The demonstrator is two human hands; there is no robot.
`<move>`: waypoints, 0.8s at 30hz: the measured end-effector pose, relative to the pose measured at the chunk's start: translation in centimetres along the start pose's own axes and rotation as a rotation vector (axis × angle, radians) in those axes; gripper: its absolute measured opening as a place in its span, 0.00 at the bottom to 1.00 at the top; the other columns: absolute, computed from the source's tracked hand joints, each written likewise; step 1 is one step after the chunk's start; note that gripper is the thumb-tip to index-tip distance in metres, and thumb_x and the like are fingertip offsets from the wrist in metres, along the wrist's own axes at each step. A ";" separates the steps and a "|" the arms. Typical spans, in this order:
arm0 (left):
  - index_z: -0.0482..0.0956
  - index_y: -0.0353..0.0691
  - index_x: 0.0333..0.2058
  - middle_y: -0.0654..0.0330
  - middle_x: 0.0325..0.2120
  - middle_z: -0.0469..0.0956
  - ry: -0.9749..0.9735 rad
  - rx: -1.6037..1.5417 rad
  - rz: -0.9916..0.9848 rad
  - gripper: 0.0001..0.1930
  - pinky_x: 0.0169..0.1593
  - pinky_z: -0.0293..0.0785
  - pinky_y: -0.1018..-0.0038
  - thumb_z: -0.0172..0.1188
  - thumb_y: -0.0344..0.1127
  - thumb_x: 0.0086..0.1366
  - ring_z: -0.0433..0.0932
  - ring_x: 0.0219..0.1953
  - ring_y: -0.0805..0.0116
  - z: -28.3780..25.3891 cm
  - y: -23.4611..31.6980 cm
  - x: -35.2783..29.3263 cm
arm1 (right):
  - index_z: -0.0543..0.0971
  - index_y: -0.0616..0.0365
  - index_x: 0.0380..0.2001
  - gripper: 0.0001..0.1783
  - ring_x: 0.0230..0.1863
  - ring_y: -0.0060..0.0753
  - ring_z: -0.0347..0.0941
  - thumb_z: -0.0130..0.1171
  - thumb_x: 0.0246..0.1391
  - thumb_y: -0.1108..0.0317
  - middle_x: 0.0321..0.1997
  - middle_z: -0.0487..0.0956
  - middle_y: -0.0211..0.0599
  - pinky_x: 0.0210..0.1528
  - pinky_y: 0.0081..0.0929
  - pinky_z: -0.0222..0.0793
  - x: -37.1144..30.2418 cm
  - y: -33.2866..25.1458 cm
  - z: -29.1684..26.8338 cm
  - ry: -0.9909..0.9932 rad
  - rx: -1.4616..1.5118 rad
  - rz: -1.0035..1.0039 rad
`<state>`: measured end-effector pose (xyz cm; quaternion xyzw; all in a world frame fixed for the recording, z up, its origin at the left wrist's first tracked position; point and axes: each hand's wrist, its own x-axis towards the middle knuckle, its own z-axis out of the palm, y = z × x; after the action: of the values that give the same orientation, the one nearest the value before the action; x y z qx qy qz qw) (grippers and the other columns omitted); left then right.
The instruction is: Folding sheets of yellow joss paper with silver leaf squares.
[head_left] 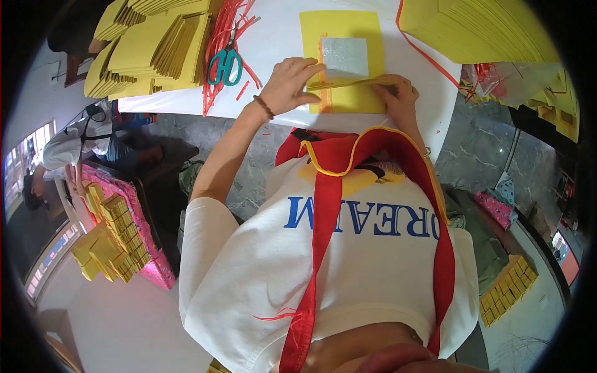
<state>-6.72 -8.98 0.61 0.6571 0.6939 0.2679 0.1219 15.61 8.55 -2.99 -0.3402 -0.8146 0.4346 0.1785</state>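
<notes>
A yellow paper sheet [343, 28] lies on the white-covered table in front of me. It bears a silvery square [345, 57] and an orange strip [324, 107] along its left side. A raised yellow paper edge [351, 83] runs across it below the square. My left hand [285, 86] is at the left end of this edge, its thumb and fingers spread to either side, fingertips at the orange strip. At the other end, my right hand [400, 99] pinches the yellow paper between thumb and fingers; some fingertips are hidden.
Teal-handled scissors [224, 66] lie on a bundle of red strips [214, 93] to the left. Beyond are stacks of folded yellow paper [155, 50]; another stack [479, 28] stands far right. A person [81, 140] works at the left by a pink-covered table [160, 268].
</notes>
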 end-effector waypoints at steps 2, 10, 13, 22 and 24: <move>0.73 0.50 0.45 0.60 0.46 0.69 0.022 0.086 0.022 0.22 0.48 0.60 0.65 0.61 0.33 0.48 0.64 0.49 0.60 0.8 -0.5 -0.2 | 0.78 0.46 0.37 0.16 0.46 0.26 0.65 0.62 0.41 0.62 0.39 0.75 0.24 0.54 0.31 0.41 0.2 -0.3 -0.3 -0.003 -0.104 -0.077; 0.75 0.49 0.43 0.63 0.41 0.73 0.129 0.248 0.176 0.21 0.44 0.64 0.68 0.53 0.26 0.46 0.68 0.44 0.62 -0.3 1.1 -0.5 | 0.77 0.47 0.39 0.18 0.51 0.32 0.65 0.63 0.39 0.65 0.45 0.75 0.29 0.53 0.35 0.51 -0.8 -2.6 -1.5 0.128 -0.127 -0.365; 0.75 0.47 0.42 0.60 0.39 0.74 0.051 0.087 0.128 0.20 0.44 0.66 0.69 0.53 0.26 0.47 0.69 0.42 0.62 0.2 1.7 -2.2 | 0.77 0.49 0.37 0.16 0.50 0.33 0.66 0.62 0.40 0.64 0.45 0.75 0.31 0.53 0.34 0.52 -1.7 -2.9 -2.6 -0.088 -0.213 -0.514; 0.73 0.35 0.32 0.49 0.19 0.73 0.021 -0.442 -0.661 0.10 0.27 0.68 0.65 0.49 0.36 0.61 0.73 0.22 0.54 1.5 2.4 -0.8 | 0.75 0.59 0.38 0.17 0.27 0.31 0.74 0.58 0.48 0.59 0.28 0.79 0.39 0.31 0.27 0.67 0.1 -3.0 -0.5 -0.201 0.139 0.213; 0.73 0.35 0.33 0.48 0.18 0.74 0.073 -0.486 -0.738 0.13 0.27 0.68 0.64 0.51 0.40 0.59 0.74 0.22 0.52 1.8 2.0 -0.2 | 0.74 0.61 0.39 0.18 0.23 0.31 0.73 0.58 0.49 0.59 0.26 0.78 0.39 0.27 0.26 0.67 0.6 -3.6 0.2 -0.082 0.195 0.167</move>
<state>-4.07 -8.82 0.20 0.3076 0.8028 0.3848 0.3360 13.62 7.43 -0.09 -0.3701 -0.7439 0.5384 0.1405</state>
